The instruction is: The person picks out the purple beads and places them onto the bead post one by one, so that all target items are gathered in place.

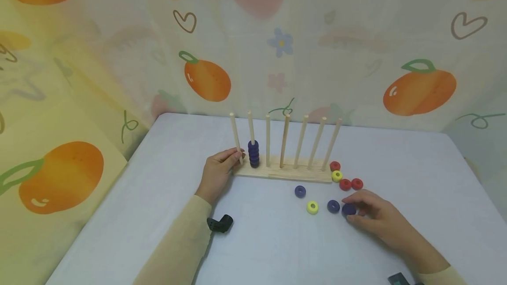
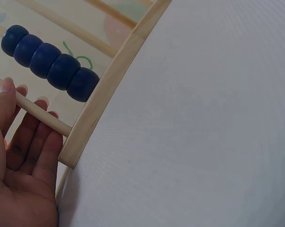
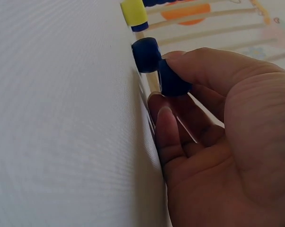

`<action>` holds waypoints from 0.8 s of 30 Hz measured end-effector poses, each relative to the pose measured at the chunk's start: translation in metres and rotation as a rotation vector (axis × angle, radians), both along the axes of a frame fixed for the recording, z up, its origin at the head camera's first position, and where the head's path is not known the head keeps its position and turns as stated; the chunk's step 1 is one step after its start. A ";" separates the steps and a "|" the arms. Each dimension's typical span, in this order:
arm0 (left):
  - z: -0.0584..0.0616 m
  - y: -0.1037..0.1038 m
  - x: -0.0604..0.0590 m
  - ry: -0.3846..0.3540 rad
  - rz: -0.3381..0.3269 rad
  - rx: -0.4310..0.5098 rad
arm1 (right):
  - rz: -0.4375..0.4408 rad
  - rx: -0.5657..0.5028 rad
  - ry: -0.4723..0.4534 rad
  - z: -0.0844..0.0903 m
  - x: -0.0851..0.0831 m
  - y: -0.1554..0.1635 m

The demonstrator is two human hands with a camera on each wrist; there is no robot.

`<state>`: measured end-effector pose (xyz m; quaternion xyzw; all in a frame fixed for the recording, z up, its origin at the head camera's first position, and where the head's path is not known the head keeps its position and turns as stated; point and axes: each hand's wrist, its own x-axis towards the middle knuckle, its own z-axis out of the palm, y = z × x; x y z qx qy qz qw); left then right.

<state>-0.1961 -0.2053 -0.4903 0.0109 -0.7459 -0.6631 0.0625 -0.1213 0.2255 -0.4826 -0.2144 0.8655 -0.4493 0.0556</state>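
Observation:
A wooden rack (image 1: 285,173) with several upright pegs stands mid-table. Its second peg from the left carries a stack of blue rings (image 1: 253,153), also visible in the left wrist view (image 2: 50,61). My left hand (image 1: 231,156) pinches the leftmost peg (image 2: 40,113) near its foot, thumb on one side and fingers behind. My right hand (image 1: 350,210) pinches a blue ring (image 3: 173,80) lying on the table, right of another blue ring (image 1: 333,206). Loose nearby are a yellow ring (image 1: 312,207), a third blue ring (image 1: 300,191), and a cluster of three red rings (image 1: 345,184) and a yellow ring (image 1: 337,175).
A small black object (image 1: 220,223) lies on the white table (image 1: 158,197) near my left forearm. Fruit-patterned walls (image 1: 206,78) close in the table at the back and both sides.

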 end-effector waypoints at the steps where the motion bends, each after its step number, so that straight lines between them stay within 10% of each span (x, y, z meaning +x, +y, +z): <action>1: 0.000 0.000 0.000 0.000 0.001 -0.001 | 0.000 -0.002 0.002 0.000 0.000 0.000; 24: -0.003 0.000 0.000 -0.011 0.021 -0.035 | 0.014 -0.075 0.129 0.011 0.000 -0.006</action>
